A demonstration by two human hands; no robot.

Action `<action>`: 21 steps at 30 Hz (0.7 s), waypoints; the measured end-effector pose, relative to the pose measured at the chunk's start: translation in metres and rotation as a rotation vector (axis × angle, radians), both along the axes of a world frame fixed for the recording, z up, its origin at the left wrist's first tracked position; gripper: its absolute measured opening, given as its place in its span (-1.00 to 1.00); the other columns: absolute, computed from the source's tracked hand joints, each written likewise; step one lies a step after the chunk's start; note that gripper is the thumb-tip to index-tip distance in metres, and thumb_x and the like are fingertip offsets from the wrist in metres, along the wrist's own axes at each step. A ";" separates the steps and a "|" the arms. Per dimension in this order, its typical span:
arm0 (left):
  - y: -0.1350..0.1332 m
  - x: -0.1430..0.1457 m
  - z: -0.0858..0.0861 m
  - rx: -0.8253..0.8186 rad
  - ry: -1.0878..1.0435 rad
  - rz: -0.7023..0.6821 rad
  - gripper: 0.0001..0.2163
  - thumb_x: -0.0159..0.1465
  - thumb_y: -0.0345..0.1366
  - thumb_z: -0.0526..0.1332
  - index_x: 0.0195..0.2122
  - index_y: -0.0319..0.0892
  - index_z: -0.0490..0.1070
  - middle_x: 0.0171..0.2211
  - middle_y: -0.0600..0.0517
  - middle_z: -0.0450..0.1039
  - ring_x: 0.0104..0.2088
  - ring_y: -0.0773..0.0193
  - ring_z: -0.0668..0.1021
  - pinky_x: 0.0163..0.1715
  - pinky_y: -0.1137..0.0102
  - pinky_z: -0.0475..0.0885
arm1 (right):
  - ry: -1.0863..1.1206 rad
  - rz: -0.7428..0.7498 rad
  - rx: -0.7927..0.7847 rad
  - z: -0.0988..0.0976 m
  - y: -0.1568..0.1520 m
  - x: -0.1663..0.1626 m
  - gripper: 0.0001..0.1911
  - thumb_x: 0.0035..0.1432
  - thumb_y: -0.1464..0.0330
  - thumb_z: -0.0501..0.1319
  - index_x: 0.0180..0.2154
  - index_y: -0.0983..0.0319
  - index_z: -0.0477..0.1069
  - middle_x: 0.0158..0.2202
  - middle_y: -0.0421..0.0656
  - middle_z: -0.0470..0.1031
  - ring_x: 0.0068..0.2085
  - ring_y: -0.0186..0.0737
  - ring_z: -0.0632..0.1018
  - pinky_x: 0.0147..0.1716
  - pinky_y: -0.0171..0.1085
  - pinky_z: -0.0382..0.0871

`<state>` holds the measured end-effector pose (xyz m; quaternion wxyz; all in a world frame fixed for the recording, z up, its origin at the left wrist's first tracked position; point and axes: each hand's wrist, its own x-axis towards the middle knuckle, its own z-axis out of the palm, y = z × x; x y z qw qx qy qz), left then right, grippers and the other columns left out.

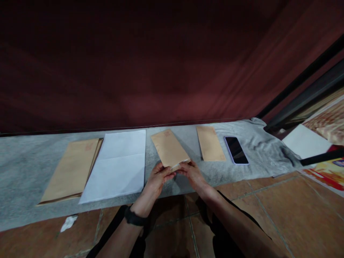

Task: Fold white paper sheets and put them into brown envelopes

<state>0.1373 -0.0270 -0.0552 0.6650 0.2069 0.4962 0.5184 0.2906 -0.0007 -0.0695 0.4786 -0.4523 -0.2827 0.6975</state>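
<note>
Between my two hands is a brown paper envelope [170, 147], tilted, its near end towards me. A pale strip shows along that near end, where the flap seems to be. My left hand [158, 175] grips the near left corner, thumb on top. On the near right corner my right hand [191, 173] closes the same way. Another brown envelope [211, 144] lies flat to the right of the held one. To the left are a stack of white paper sheets [118, 161], creased across the middle, and a pile of larger brown envelopes [71, 168].
A phone [236, 150] in a purple case lies right of the flat envelope. Everything rests on a grey cloth [18, 172]. Behind hangs a dark red curtain [150, 71]. Black bars [306, 96] and printed boxes stand at the right. Crumpled tissue [69, 223] lies on the tiled floor [290, 204].
</note>
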 end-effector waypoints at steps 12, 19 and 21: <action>-0.005 -0.024 -0.006 0.000 0.368 -0.147 -0.60 0.03 -0.13 0.38 -0.18 -0.18 0.33 -0.59 0.19 0.40 -0.66 0.43 0.39 -0.66 0.54 0.18 | -0.269 0.096 -0.008 0.009 0.007 0.024 -0.68 -0.17 0.24 0.34 -0.28 0.15 0.47 -0.43 -0.28 0.53 -0.46 -0.25 0.55 -0.42 -0.26 0.50; -0.005 -0.030 -0.004 -0.013 0.481 -0.261 -0.71 0.08 -0.26 0.26 -0.17 -0.17 0.31 -0.60 0.20 0.36 -0.68 0.43 0.37 -0.67 0.55 0.19 | -0.604 0.219 0.170 -0.004 0.013 0.029 -0.68 0.06 0.17 0.17 -0.18 0.18 0.46 -0.35 -0.20 0.58 -0.39 -0.20 0.59 -0.47 -0.27 0.50; -0.004 -0.029 -0.005 -0.024 0.500 -0.274 -0.73 0.09 -0.29 0.24 -0.18 -0.16 0.30 -0.62 0.21 0.35 -0.69 0.41 0.37 -0.67 0.54 0.19 | -0.708 0.243 0.237 -0.012 0.014 0.028 -0.70 0.10 0.17 0.15 -0.17 0.17 0.44 -0.37 -0.22 0.56 -0.39 -0.20 0.59 -0.52 -0.31 0.45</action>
